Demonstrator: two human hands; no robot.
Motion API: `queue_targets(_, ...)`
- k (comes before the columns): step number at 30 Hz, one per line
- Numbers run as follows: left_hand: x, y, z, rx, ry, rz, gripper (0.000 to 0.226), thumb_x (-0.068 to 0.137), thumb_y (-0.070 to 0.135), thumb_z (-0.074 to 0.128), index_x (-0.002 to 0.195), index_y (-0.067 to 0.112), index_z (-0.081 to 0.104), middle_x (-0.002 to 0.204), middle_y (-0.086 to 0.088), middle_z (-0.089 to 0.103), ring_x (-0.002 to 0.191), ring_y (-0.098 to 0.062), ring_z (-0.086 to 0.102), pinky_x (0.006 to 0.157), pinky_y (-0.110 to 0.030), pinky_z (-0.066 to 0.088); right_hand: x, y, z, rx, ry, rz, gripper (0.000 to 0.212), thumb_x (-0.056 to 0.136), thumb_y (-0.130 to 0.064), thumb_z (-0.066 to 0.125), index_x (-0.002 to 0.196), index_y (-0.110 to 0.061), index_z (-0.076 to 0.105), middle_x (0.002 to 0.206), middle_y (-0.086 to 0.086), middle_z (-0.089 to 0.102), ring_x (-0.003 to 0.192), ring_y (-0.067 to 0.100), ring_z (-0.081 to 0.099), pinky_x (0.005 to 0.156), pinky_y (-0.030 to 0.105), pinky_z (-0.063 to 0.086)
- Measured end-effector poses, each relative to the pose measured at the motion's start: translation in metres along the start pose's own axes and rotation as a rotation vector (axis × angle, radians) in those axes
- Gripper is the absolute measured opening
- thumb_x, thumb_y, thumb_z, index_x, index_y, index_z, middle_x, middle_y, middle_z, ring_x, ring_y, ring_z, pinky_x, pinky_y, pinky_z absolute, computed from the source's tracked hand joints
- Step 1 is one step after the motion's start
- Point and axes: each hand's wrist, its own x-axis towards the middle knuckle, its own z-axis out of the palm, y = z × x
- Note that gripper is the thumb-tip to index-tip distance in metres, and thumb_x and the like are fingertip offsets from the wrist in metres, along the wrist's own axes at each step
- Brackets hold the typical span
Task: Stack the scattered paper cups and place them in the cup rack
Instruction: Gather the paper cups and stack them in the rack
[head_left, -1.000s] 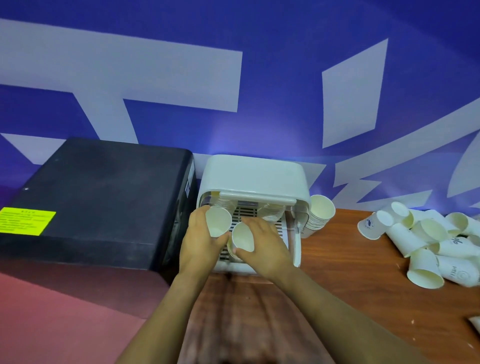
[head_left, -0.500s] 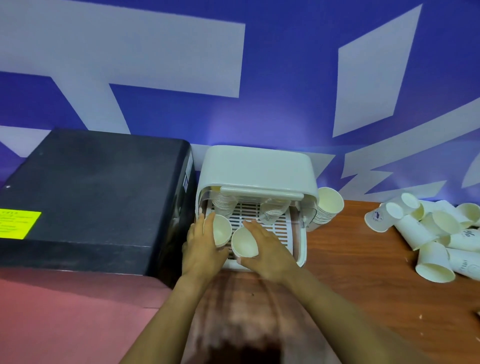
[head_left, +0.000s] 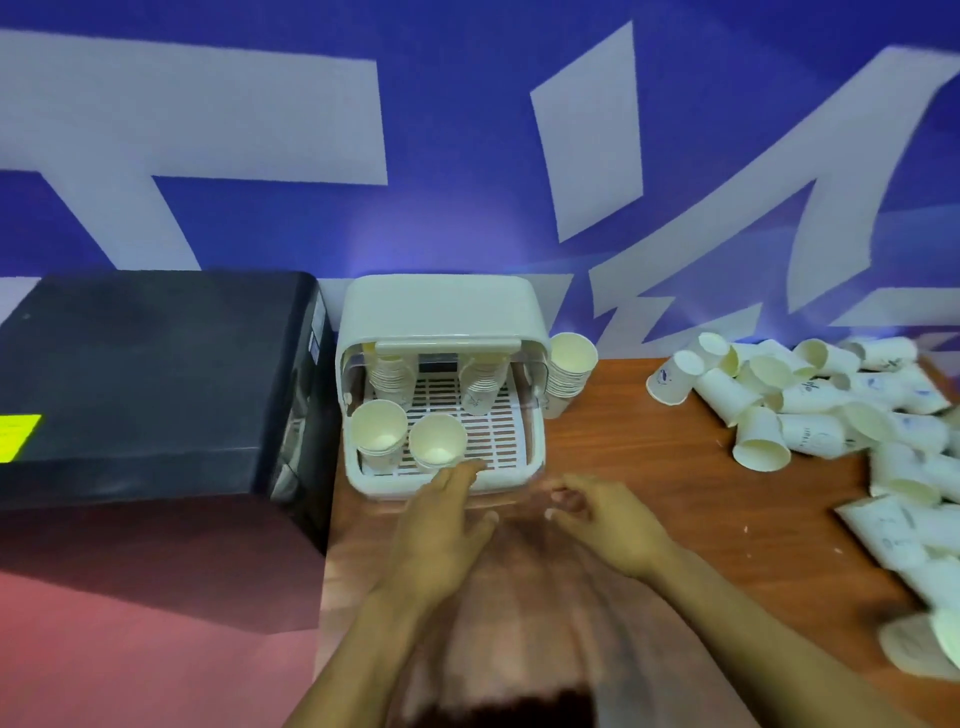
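Cup rack (head_left: 441, 306): white box with a slatted tray, just beyond both hands; four cup stacks (head_left: 379, 434) stand upright inside.
Loose cups (head_left: 810, 410): white paper, lying scattered well to the right of the right hand.
Left hand (head_left: 441, 525): fingers straight, holding nothing, fingertips at the rack's front edge.
Right hand (head_left: 608, 525): relaxed, empty, over the table (head_left: 649, 467).

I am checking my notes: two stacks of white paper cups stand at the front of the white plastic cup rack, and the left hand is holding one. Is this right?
Not quite: in the head view the left hand holds nothing. Both white paper cup stacks stand free in the white plastic cup rack.
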Motion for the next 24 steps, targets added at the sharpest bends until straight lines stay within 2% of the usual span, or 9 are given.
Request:
queue_targets(4, -0.018, 0.019, 0.030, -0.052, -0.098, 0.044, 0.039, 0.085, 0.023, 0.066, 0.123, 0.020, 0.056, 0.117, 0.004, 0.061, 0.109, -0.014, 0.057, 0.091, -0.024, 0.043, -0.038, 0.026, -0.011, -0.022, 0.014, 0.087, 0.025, 0.086, -0.030, 0.064, 0.108, -0.021, 0.065, 0.098, -0.008, 0.069, 0.090, 0.008, 0.064, 0.084, 0.033, 0.052)
queue_targets(6, -0.028, 0.028, 0.042, -0.059, -0.145, 0.012, 0.032, 0.084, 0.022, 0.066, 0.115, 0.017, 0.059, 0.108, 0.005, 0.063, 0.102, -0.015, 0.060, 0.088, -0.027, 0.046, -0.051, 0.039, -0.015, 0.015, 0.009, 0.096, 0.024, 0.085, -0.029, 0.065, 0.109, -0.022, 0.066, 0.096, -0.009, 0.068, 0.088, 0.007, 0.064, 0.085, 0.033, 0.052)
queue_targets(9, -0.036, 0.043, 0.056, -0.019, -0.151, -0.012, 0.031, 0.080, 0.031, 0.063, 0.108, 0.018, 0.060, 0.100, 0.008, 0.063, 0.095, -0.015, 0.061, 0.086, -0.033, 0.049, -0.066, 0.057, -0.024, 0.088, 0.030, 0.083, 0.022, 0.085, -0.027, 0.066, 0.107, -0.025, 0.066, 0.093, -0.011, 0.066, 0.087, 0.005, 0.062, 0.084, 0.032, 0.052)
queue_targets(13, -0.039, 0.077, 0.084, 0.039, -0.130, -0.019, 0.031, 0.084, 0.023, 0.064, 0.115, 0.021, 0.060, 0.109, 0.006, 0.062, 0.101, -0.013, 0.060, 0.089, -0.025, 0.046, -0.085, 0.093, -0.045, 0.126, 0.027, 0.036, 0.021, 0.085, -0.024, 0.066, 0.106, -0.025, 0.066, 0.094, -0.008, 0.065, 0.086, 0.005, 0.062, 0.086, 0.033, 0.051)
queue_targets(18, -0.033, 0.145, 0.150, 0.052, -0.069, -0.051, 0.033, 0.084, 0.022, 0.066, 0.116, 0.023, 0.060, 0.109, 0.006, 0.062, 0.102, -0.012, 0.059, 0.090, -0.027, 0.045, -0.115, 0.163, -0.102, 0.069, 0.018, -0.073, 0.024, 0.086, -0.031, 0.063, 0.111, -0.028, 0.064, 0.094, -0.012, 0.063, 0.086, 0.003, 0.059, 0.084, 0.032, 0.050)
queue_targets(21, -0.025, 0.195, 0.199, -0.010, -0.052, -0.084, 0.035, 0.083, 0.020, 0.068, 0.118, 0.021, 0.059, 0.106, 0.006, 0.061, 0.101, -0.014, 0.059, 0.087, -0.026, 0.045, -0.136, 0.214, -0.149, 0.056, 0.065, -0.125, 0.027, 0.086, -0.035, 0.062, 0.113, -0.032, 0.062, 0.096, -0.017, 0.061, 0.090, -0.001, 0.057, 0.082, 0.027, 0.049)
queue_targets(24, -0.018, 0.245, 0.248, -0.022, -0.083, -0.073, 0.040, 0.083, 0.018, 0.067, 0.122, 0.021, 0.057, 0.110, 0.007, 0.058, 0.105, -0.012, 0.056, 0.088, -0.020, 0.040, -0.152, 0.270, -0.192, 0.080, 0.139, -0.102, 0.027, 0.085, -0.031, 0.065, 0.112, -0.028, 0.064, 0.097, -0.013, 0.063, 0.087, 0.000, 0.058, 0.082, 0.024, 0.049)
